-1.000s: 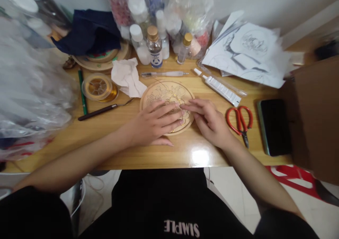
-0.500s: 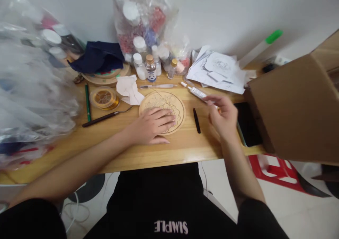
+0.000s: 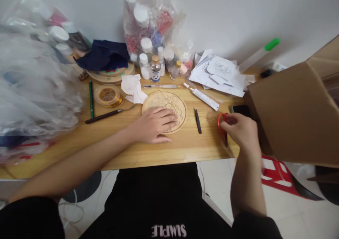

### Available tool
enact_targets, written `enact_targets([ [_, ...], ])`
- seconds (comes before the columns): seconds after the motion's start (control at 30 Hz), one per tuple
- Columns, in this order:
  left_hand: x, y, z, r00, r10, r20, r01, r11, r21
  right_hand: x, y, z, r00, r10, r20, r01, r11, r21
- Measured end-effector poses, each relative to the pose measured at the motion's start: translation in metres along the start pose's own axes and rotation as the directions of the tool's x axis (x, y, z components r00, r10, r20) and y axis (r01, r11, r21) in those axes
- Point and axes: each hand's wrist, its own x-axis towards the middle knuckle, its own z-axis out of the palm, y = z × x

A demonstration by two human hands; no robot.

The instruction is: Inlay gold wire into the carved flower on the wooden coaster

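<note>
My left hand (image 3: pixel 156 125) lies flat with its fingers stretched over a round wooden board (image 3: pixel 182 108), hiding part of it. The board carries a drawn flower pattern with gold wire along some of its lines. Over the table's right side, my right hand (image 3: pixel 242 127) pinches the orange handle of a pair of scissors (image 3: pixel 220 120), whose dark blades point down toward me. Between the board and the scissors lie black tweezers (image 3: pixel 198 121). A white glue tube (image 3: pixel 203 98) rests behind them.
Left of the board are a spool of gold wire (image 3: pixel 108 95), a dark-handled hooked tool (image 3: pixel 104 116), a green pencil (image 3: pixel 91 99) and crumpled tissue (image 3: pixel 134 89). Bottles (image 3: pixel 155 69), bagged jars and papers (image 3: pixel 219 73) line the wall. A cardboard box (image 3: pixel 288 108) and phone (image 3: pixel 241 109) bound the right.
My right hand has moved right and toward me, away from the glue tube, bringing the orange-handled scissors with it. The left hand stays on the board. The view has shifted slightly.
</note>
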Motion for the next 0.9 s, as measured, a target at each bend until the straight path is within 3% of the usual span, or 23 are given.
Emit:
enact_targets([
  [0.07,0.0,-0.001,0.001,1.0,-0.002,-0.004,0.002,1.0,-0.01,-0.01,-0.005,-0.004,0.982,-0.039,-0.185,0.09,0.958,0.273],
  [0.13,0.0,-0.001,0.001,1.0,-0.007,-0.006,0.007,1.0,-0.017,-0.022,-0.016,-0.004,0.891,-0.058,-0.45,0.305,0.811,0.499],
  [0.2,0.0,-0.001,0.001,1.0,-0.011,0.002,0.011,1.0,-0.024,-0.034,-0.034,0.0,0.793,-0.056,-0.606,0.495,0.639,0.589],
  [0.23,0.0,-0.001,0.001,1.0,-0.009,0.007,0.01,1.0,-0.03,-0.039,-0.043,0.003,0.771,-0.02,-0.636,0.529,0.577,0.622],
  [0.4,0.0,0.0,0.0,1.0,-0.008,0.023,0.01,0.996,-0.088,-0.056,-0.077,0.026,0.845,-0.012,-0.535,0.473,0.482,0.737],
  [0.53,0.0,0.0,0.0,0.999,-0.028,0.045,0.033,0.993,-0.112,-0.062,-0.088,0.045,0.881,-0.039,-0.472,0.429,0.486,0.761],
  [0.63,0.001,0.0,0.002,0.998,-0.038,0.039,0.043,0.99,-0.135,-0.065,-0.094,0.055,0.883,-0.05,-0.467,0.415,0.549,0.726],
  [0.9,-0.001,-0.001,0.004,0.996,-0.076,0.041,0.081,0.988,-0.132,-0.065,-0.103,0.062,0.877,-0.103,-0.469,0.446,0.535,0.717],
])
